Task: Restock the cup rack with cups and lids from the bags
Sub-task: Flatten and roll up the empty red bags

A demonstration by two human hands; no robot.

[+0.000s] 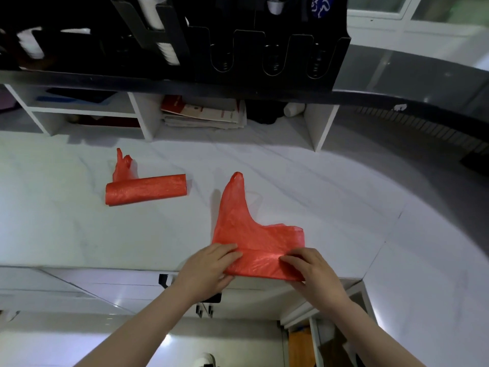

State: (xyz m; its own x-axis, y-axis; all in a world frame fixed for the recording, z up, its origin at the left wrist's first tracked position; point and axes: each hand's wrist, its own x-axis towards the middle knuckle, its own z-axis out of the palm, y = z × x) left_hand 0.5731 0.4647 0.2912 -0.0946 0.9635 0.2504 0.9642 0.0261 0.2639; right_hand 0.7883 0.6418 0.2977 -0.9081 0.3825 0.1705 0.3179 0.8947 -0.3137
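A flat red plastic bag [254, 234] lies at the near edge of the white counter [330, 207], its bottom part rolled over. My left hand [209, 271] pinches the roll's left end, and my right hand [315, 274] pinches its right end. A second red bag [145, 190], rolled into a tube with its handles sticking up, lies to the left on the counter. The black cup rack [238, 41] stands at the back, with stacks of white cups [165, 41] in its left slots. Its right slots show only springs.
Under the rack's ledge are white cubbies [143, 117] holding papers [206, 115], a dark object and a white bottle [293, 109]. A dark curved counter rim [423, 102] runs to the right. Below the near edge are drawers and the floor.
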